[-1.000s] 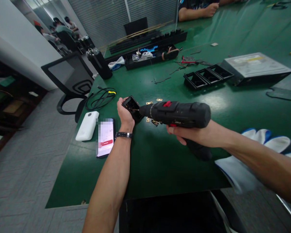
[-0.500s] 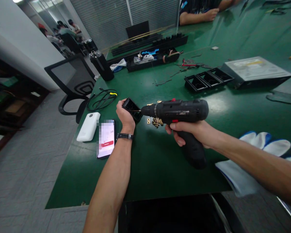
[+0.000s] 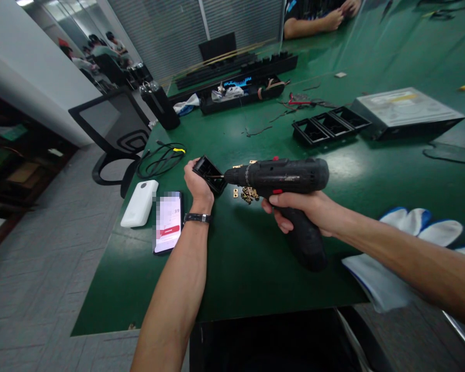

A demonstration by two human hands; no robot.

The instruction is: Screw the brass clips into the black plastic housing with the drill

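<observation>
Green table: room between drill and near edge; drill black, red-trimmed, right hand wrapped round it; black hollow box, left hand clasping it

A phone beside a white device on that table; a cable coiled past them; a bottle standing over by a chair; a glove drooping over the edge.
</observation>
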